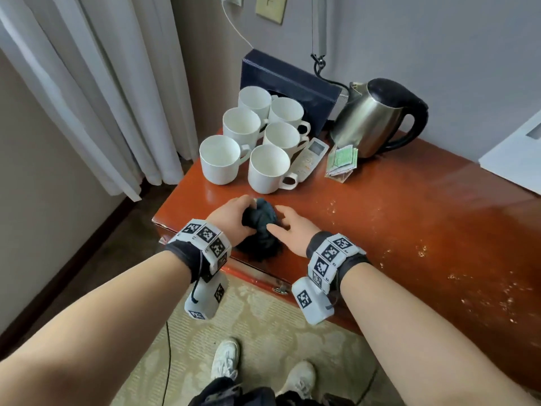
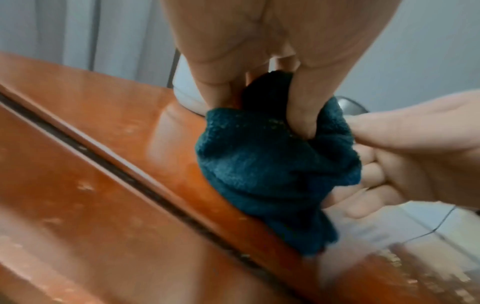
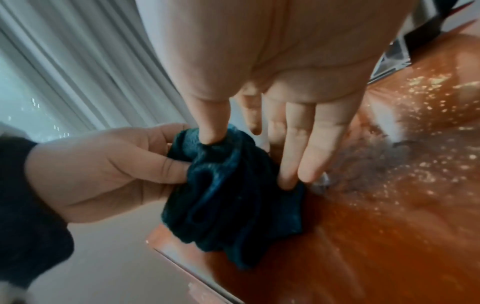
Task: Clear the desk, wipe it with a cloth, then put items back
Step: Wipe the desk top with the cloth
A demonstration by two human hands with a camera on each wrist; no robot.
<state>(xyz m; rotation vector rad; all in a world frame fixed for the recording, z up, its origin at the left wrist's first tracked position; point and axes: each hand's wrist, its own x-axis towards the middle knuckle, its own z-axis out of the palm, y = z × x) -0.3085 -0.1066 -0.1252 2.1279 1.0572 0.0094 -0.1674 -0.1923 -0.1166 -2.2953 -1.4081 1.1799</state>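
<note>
Pale pleated curtains (image 1: 96,92) are hanging down the upper left of the frame. A grey-lilac wall (image 1: 439,39) is filling the upper right, and patterned beige carpet (image 1: 263,332) is lying along the bottom centre.

Soft daylight, blurred wrist views, edge distortion
</note>
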